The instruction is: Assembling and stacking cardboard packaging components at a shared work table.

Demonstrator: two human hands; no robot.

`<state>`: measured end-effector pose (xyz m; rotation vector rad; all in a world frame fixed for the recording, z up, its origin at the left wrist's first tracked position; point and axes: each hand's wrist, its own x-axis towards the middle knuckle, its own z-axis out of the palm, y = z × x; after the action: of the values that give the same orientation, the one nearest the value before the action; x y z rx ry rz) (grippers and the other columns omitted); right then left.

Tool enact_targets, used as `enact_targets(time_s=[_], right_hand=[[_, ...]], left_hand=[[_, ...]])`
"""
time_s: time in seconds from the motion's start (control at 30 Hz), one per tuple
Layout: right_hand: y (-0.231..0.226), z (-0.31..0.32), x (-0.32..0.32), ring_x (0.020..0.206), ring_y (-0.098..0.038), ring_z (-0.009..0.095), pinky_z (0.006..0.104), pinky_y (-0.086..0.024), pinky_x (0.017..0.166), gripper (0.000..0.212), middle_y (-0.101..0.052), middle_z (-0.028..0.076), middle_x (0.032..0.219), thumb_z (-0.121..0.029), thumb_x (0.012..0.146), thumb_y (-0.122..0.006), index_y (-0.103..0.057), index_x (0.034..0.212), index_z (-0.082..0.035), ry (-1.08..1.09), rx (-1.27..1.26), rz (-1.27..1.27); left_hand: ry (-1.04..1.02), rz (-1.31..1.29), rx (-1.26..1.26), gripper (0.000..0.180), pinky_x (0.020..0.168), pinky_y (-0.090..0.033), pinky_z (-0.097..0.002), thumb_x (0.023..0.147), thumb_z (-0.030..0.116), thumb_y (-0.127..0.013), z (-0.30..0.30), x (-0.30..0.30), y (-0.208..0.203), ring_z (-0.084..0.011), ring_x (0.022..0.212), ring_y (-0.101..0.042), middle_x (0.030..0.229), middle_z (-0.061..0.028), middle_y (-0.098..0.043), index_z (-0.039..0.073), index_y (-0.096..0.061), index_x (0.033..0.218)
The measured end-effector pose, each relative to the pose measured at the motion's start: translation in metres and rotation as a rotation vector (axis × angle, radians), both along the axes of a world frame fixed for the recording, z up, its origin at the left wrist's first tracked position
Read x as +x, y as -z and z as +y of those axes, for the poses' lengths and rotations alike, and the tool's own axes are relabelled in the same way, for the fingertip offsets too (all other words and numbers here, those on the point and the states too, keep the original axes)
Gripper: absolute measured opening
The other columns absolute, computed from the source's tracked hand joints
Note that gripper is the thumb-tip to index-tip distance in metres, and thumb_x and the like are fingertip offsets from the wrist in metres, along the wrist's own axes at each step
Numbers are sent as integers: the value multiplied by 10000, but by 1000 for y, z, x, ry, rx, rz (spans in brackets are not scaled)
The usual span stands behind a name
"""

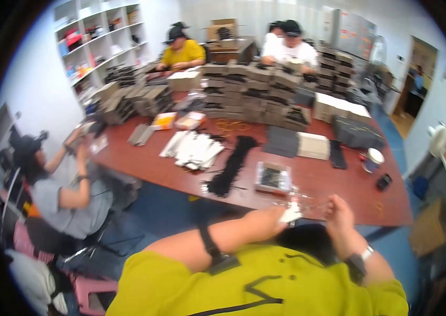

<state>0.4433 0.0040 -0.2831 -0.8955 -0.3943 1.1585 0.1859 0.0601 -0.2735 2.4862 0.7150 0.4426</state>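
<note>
Red-brown worktop [357, 196] is carrying an open box [272, 189]. At the box's near side, the left hand [270, 221] is grasping a white piece [291, 215]; right of the box, the right hand [340, 215] is curling, its grip too blurred to tell.

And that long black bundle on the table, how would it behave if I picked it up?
Probably floppy: the black bundle looks made of thin strands. It might also shed or tangle, since loose ends stick out.
</note>
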Motion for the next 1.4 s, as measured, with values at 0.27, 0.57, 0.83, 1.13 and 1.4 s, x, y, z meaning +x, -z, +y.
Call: enact_targets(time_s=[0.27, 0.57, 0.83, 1.13, 1.4], right_hand=[[19, 42, 12, 627, -489, 54, 191, -385, 568, 96, -556, -21, 696, -126, 880, -584, -622, 902, -41, -301, -22, -715], [36, 48, 31, 639, -515, 61, 202, -417, 588, 92, -582, -15, 723, -116, 884, -576, -620, 870, -36, -295, -48, -795], [32, 43, 27, 651, -523, 64, 208, -432, 609, 75, -579, -13, 714, -89, 876, -580, -616, 858, -26, -264, -53, -770], [32, 44, 30, 639, -506, 55, 194, -410, 586, 77, -572, -12, 707, -81, 879, -574, -618, 860, -21, -231, -54, -688], [43, 46, 33, 624, -500, 53, 192, -404, 572, 76, -572, -17, 698, -93, 875, -584, -623, 857, -31, -225, -45, -775]], left_hand=[[-224, 179, 66, 424, 862, -456, -411, 788, 242, -614, 63, -56, -79, -367, 985, -557, 1068, -199, -554, 19, -528, 1138], [-952, 443, 303, 609, 944, -411, -409, 711, 347, -730, 221, -138, -14, -364, 1077, -497, 1177, -209, -477, 9, -529, 1177], [-883, 240, 324, 692, 946, -395, -409, 671, 419, -763, 220, -119, -21, -317, 1144, -443, 1188, -160, -488, 40, -522, 1196], [-1111, 417, 205, 677, 922, -429, -382, 652, 427, -775, 208, -125, 5, -318, 1095, -476, 1135, -171, -525, -21, -538, 1101], [-1070, 351, 492, 598, 891, -411, -410, 647, 366, -778, 186, -125, 23, -292, 1059, -493, 1097, -134, -518, 29, -534, 1077]])
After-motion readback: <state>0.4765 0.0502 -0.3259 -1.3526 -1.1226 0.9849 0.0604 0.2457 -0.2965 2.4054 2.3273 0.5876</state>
